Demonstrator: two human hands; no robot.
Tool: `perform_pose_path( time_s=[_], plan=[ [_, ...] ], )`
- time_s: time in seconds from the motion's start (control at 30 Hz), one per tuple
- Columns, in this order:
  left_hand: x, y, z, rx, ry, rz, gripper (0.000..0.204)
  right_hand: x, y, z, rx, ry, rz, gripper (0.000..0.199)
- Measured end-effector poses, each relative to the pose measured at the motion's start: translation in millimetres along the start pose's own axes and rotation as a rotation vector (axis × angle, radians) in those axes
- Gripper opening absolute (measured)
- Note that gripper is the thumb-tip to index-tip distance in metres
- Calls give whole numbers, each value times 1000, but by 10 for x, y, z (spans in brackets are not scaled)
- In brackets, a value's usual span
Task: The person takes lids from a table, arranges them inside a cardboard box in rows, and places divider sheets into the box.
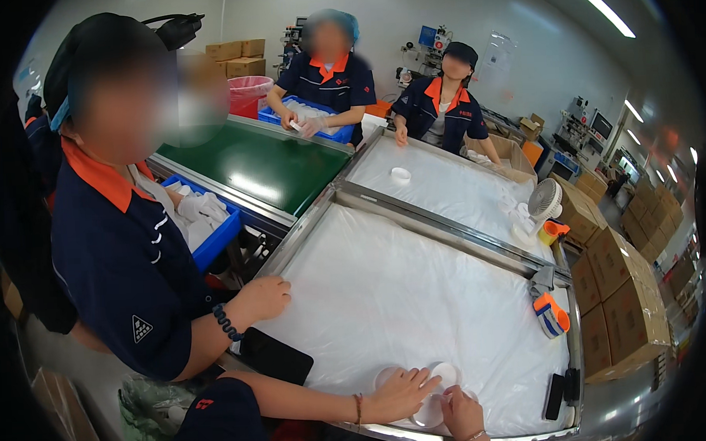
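Resting both my hands near the lower edge of the counter point(386, 281), I have them on a small cluster of round white plastic lids point(440, 377) that lie on the white sheet covering the metal-framed top. My left hand point(402, 394) lies flat with fingers spread, the fingertips touching the lids from the left. My right hand point(461, 415) comes up from the bottom edge just beside it, fingers on the lowest lid; whether it grips that lid or only presses on it, I cannot tell. The two hands sit close together, almost touching.

To my left a co-worker in a navy uniform with an orange collar leans in, one hand point(262, 295) resting on the counter's left rim, a dark bead bracelet on the wrist. A black flat device point(274, 355) lies on the rim just below that hand. At the right edge sit an orange tape dispenser point(551, 313) and a black oblong object point(555, 396). On the next counter beyond stand a small white fan point(544, 200) and another white lid point(400, 174). A green conveyor belt point(265, 165) runs at upper left, beside a blue bin point(213, 225) of white parts. Cardboard boxes point(620, 289) stack along the right.
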State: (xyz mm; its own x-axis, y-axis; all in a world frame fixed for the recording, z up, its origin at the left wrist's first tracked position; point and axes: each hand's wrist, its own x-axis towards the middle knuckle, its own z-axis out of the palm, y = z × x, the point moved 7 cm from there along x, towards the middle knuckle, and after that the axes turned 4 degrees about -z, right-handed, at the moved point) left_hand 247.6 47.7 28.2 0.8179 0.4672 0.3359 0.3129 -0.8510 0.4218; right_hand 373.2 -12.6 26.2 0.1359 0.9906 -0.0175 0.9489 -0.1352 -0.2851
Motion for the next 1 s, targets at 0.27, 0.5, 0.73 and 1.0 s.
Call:
perform_pose_path(
  time_s=[0.27,0.5,0.73,1.0],
  plan=[
    [-3,-11,81,12,-71,-5,54,23,152,-98,-20,8,-25,18],
    [-88,104,213,-122,97,128,46,89,198,100,-66,-37,-42,23],
    [145,297,246,-319,-89,193,42,-145,138,-1,189,-105,-196,33],
    [158,183,0,-305,61,159,34,-71,21,-35,195,-137,-207,35]
  ],
)
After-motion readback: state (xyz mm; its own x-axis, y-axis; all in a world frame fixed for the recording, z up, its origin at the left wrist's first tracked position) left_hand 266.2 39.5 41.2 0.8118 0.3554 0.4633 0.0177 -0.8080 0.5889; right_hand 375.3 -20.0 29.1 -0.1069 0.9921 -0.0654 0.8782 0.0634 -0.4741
